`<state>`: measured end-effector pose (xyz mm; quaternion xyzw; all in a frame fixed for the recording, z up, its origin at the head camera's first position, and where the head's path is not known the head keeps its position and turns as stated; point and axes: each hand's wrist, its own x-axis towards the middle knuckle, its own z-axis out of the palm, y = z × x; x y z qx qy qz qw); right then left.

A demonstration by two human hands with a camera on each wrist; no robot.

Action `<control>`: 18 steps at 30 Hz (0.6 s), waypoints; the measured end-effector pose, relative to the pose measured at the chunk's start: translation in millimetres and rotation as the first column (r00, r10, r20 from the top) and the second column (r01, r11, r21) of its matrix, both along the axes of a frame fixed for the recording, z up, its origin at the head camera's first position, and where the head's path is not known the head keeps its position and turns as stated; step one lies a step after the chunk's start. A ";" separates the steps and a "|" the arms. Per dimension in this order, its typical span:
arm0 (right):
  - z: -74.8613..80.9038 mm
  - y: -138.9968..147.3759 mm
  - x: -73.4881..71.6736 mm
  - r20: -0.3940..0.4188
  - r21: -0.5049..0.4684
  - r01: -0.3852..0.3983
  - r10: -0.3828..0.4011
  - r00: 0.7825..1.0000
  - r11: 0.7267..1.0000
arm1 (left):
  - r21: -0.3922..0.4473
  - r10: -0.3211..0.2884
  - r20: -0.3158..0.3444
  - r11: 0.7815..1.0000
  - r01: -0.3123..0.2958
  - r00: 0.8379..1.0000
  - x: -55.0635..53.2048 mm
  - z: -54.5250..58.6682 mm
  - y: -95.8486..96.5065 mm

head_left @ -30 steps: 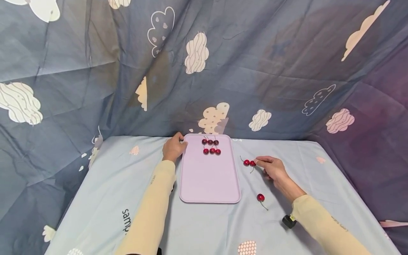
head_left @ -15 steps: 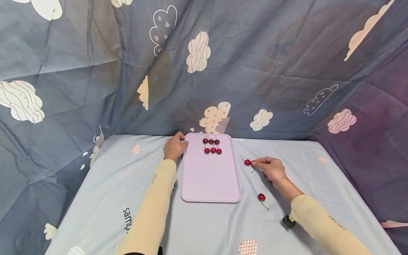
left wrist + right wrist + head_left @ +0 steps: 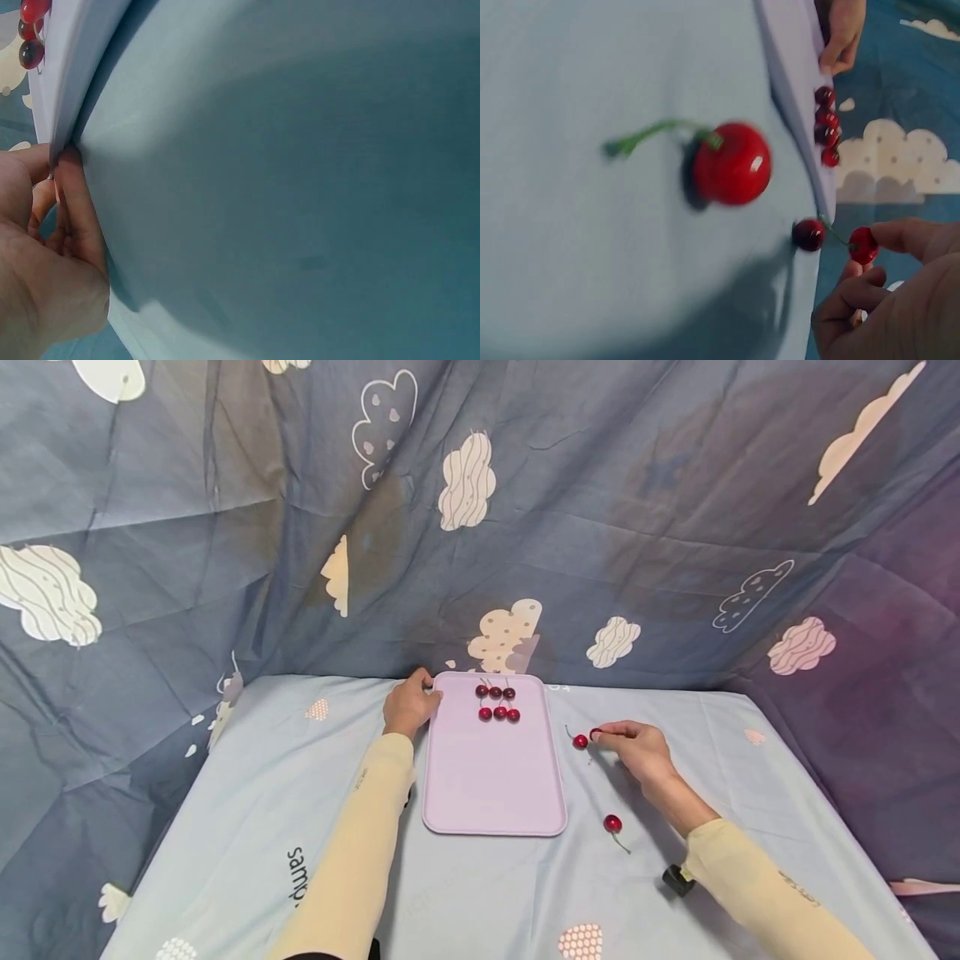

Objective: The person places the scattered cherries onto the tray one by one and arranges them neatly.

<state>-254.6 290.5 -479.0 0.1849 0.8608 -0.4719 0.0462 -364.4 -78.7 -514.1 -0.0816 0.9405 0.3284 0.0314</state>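
Thumb and fingertips of my right hand [image 3: 637,750] pinch a red cherry [image 3: 863,246] with a green stem, just right of the tray. Close beside it on the cloth lies a darker cherry [image 3: 808,235]. Nearer to me, another cherry [image 3: 612,823] rests on the cloth with its stem pointing toward me. My left hand [image 3: 407,706] grips the far left corner of the lilac tray [image 3: 491,785], thumb against its side wall in the left wrist view. Two rows of three cherries [image 3: 500,713] sit near the tray's far end, stems pointing away from me.
A pale blue printed cloth [image 3: 465,893] covers the table. Behind it hangs a dark blue curtain [image 3: 570,527] with cloud prints, close to the tray's far edge. A small black device [image 3: 678,881] is at the right wrist, low over the cloth.
My right hand has closed its fingertips on the right one of the two paired cherries and raised it slightly, apart from its neighbour. The left hand stays at the tray corner.
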 end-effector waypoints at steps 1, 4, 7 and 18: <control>2.5 -2.6 0.5 -0.017 -0.017 -0.011 0.010 1.000 1.000 | 0.001 -0.001 -0.002 1.000 0.001 1.000 0.1 0.3 -0.3; 7.8 -14.4 1.1 -0.068 -0.080 -0.044 0.039 0.997 0.996 | 0.001 -0.006 -0.009 1.000 0.006 1.000 0.9 0.9 -1.1; 9.7 -31.7 -0.2 -0.114 -0.150 -0.082 0.065 0.991 0.985 | -0.004 -0.012 -0.011 1.000 0.012 1.000 1.4 0.8 -1.5; -2.8 -98.5 -20.2 -0.314 -0.039 -0.173 0.152 0.937 0.984 | -0.011 -0.015 -0.009 1.000 0.015 1.000 0.8 -0.9 -0.6</control>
